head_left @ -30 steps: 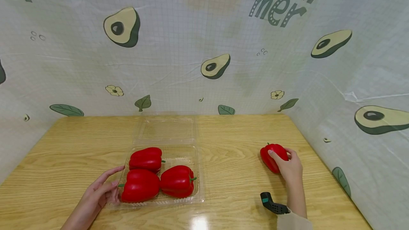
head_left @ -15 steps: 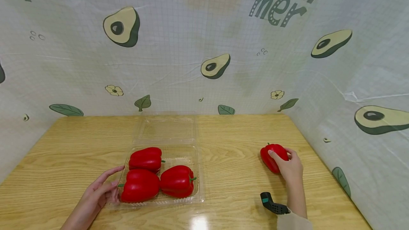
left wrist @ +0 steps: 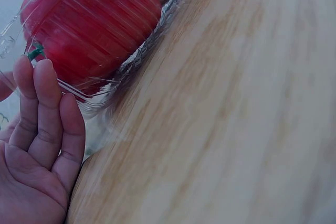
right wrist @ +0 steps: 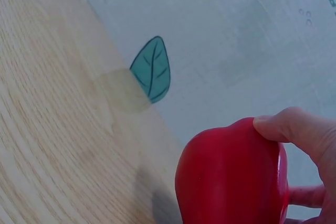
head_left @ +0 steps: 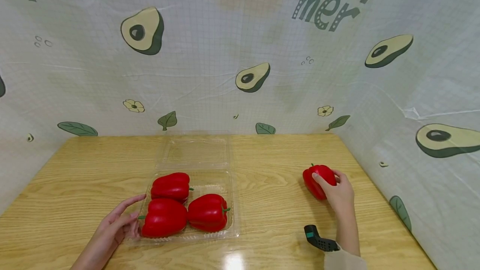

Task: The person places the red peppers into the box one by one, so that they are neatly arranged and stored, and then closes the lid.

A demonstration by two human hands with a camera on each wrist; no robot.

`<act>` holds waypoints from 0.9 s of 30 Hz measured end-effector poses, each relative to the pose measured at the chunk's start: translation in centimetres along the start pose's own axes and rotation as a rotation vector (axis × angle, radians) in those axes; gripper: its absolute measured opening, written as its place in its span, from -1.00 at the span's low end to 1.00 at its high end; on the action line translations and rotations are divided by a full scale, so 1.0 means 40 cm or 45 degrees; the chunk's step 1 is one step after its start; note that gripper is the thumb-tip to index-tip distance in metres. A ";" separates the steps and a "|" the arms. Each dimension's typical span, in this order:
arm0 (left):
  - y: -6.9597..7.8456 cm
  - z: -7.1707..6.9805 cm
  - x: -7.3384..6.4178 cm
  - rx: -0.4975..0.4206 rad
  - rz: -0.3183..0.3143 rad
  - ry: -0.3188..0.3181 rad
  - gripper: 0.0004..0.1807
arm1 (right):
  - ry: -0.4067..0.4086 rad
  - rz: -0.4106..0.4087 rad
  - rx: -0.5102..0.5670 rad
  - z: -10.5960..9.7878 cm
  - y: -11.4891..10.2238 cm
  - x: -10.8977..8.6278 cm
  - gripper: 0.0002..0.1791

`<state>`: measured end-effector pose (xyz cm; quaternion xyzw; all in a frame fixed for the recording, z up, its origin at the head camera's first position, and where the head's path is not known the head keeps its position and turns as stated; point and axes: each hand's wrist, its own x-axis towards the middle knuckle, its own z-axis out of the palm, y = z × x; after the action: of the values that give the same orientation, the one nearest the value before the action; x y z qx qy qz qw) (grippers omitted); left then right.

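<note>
Printed sheet (head_left: 195,32): white with avocados, leaves and flowers; it rises behind the counter's far edge and along its left and right edges.
Counter (head_left: 270,228): pale wood grain.
Clear plastic box (head_left: 211,182): left of the counter's middle, its lid (head_left: 196,153) laid back flat toward the far edge.
Left hand (head_left: 116,224): fingers loosely extended, touching the box wall on the side facing the counter's left edge.
Right hand (head_left: 343,199): thumb and fingers curled round a single pepper, no wider apart than its body.
Held pepper (head_left: 314,186): red, near the counter's right edge, well apart from the box; whether it touches the wood is hard to tell.
Boxed peppers: three red ones on their sides, one toward the far edge (head_left: 170,186), two nearer the viewer, at left (head_left: 165,218) and right (head_left: 208,213).
Black wrist device (head_left: 319,240): beside the right forearm, at the cuff of a beige sleeve (head_left: 343,259).
Held pepper's stem (head_left: 312,165): green, pointing to the far edge.
</note>
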<state>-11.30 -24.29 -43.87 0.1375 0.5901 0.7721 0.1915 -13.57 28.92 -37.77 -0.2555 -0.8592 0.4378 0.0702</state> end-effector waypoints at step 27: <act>0.000 0.001 -0.001 -0.011 0.037 -0.023 -0.52 | -0.065 -0.146 0.019 0.011 -0.136 -0.071 -0.07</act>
<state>-11.25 -24.25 -43.87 0.1521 0.5831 0.7760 0.1859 -13.32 24.54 -33.46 -0.1941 -0.8706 0.4457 0.0753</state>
